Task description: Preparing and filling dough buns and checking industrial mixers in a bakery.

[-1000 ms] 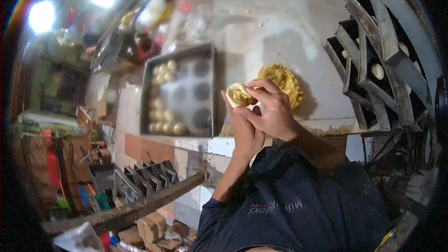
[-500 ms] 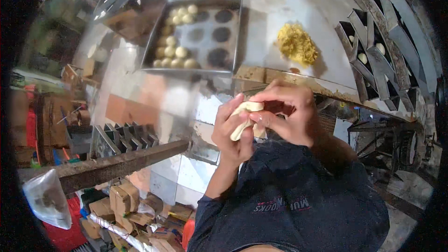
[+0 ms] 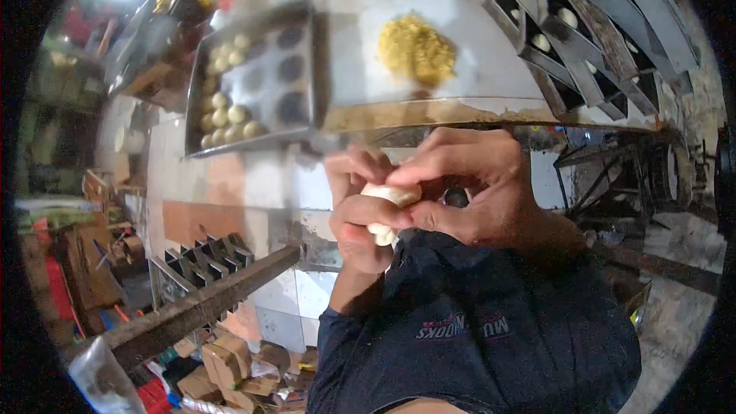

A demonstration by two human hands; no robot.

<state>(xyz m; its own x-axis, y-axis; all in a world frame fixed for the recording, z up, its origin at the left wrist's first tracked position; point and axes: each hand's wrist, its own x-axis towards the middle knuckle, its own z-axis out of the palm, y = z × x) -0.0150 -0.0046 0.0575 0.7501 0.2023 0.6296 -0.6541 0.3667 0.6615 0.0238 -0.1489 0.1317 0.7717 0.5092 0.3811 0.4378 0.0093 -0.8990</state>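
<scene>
A pale piece of dough is held between both hands in front of my chest. My left hand is wrapped around it, the thumb lying across its front and a bit of dough showing below. From the other side, my right hand pinches the dough's edge between thumb and fingers. Beyond the hands, on the table, lies a heap of yellow crumbly filling. To its left stands a dark-rimmed square tray with several pale dough balls along its left side.
Long metal moulds, some with pale dough pieces inside, stand at the table's right. More metal moulds sit at left behind a wooden beam. A plastic bag hangs at the beam's end. Cardboard pieces lie lower left.
My view has shifted, so the tray, filling and moulds appear farther left. The left thumb now lies across the dough, and the left fingers have curled over it. Both hands keep hold.
</scene>
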